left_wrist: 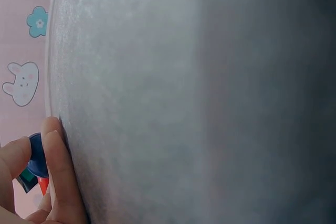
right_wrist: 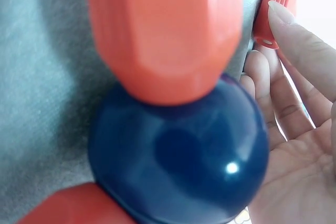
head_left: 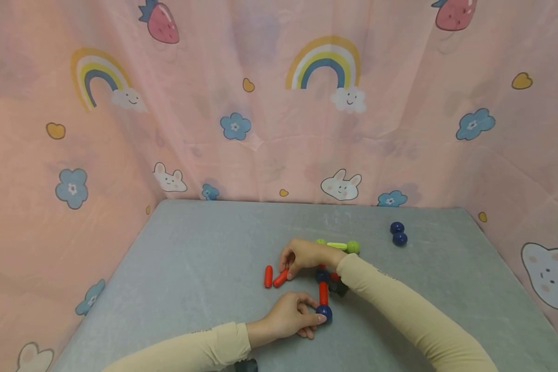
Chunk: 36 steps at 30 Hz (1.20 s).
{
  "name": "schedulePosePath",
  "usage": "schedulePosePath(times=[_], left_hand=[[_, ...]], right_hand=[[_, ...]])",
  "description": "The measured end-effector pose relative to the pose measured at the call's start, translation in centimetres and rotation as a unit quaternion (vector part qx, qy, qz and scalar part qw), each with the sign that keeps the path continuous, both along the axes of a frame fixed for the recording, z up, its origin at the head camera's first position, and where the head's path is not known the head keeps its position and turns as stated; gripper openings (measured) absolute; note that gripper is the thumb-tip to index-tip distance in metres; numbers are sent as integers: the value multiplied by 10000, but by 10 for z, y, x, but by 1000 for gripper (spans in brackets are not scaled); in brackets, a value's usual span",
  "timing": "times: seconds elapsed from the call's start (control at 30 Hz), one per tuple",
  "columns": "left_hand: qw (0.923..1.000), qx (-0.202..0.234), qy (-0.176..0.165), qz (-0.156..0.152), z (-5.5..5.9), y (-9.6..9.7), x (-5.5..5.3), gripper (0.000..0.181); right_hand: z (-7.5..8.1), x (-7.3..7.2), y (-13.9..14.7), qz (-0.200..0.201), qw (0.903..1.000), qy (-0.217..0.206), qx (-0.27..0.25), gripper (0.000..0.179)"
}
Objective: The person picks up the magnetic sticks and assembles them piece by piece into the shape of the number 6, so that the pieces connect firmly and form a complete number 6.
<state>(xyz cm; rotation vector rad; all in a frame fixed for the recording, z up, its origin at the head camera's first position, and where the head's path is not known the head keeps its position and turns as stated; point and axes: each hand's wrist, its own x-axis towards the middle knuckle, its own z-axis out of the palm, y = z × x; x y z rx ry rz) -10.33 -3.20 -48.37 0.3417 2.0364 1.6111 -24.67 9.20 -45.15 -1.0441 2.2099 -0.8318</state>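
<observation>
My left hand (head_left: 290, 314) pinches a dark blue ball (head_left: 324, 313) between thumb and fingers, low over the table. From that ball a red rod (head_left: 323, 293) runs back to a second blue ball (head_left: 323, 275), where more red rods join, partly hidden by my right wrist. In the left wrist view the pinched blue ball (left_wrist: 37, 156) shows between thumb and fingers. With thumb and fingers, my right hand (head_left: 307, 252) grips a separate red rod (head_left: 279, 280). The right wrist view has this red rod (right_wrist: 268, 24) at the fingertips, beyond a joined blue ball (right_wrist: 178, 156).
Another red rod (head_left: 268, 277) lies just left of the gripped one. Behind my right hand is a green rod (head_left: 336, 246) with a green ball (head_left: 353, 247) at each end. Two blue balls (head_left: 400, 238) sit at the back right. A pink curtain (head_left: 279, 155) borders the grey table (head_left: 190, 258).
</observation>
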Motion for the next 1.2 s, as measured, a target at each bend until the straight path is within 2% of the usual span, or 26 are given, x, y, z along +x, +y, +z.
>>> schedulePosePath(times=[0.23, 0.83, 1.07, 1.2], left_hand=[[10000, 7, 7, 49, -1, 1, -1, 22], [10000, -20, -3, 71, -1, 1, -1, 22], [10000, 1, -50, 46, -1, 0, -2, 22], [10000, -1, -51, 36, -1, 0, -1, 22]], right_hand=[[-1, 0, 0, -70, 9999, -102, -109, 17], [-3, -1, 3, -279, 9994, 45, -176, 16], [7, 0, 9, -424, 9984, -53, -382, 12], [14, 0, 17, -562, 9975, 85, -421, 11]])
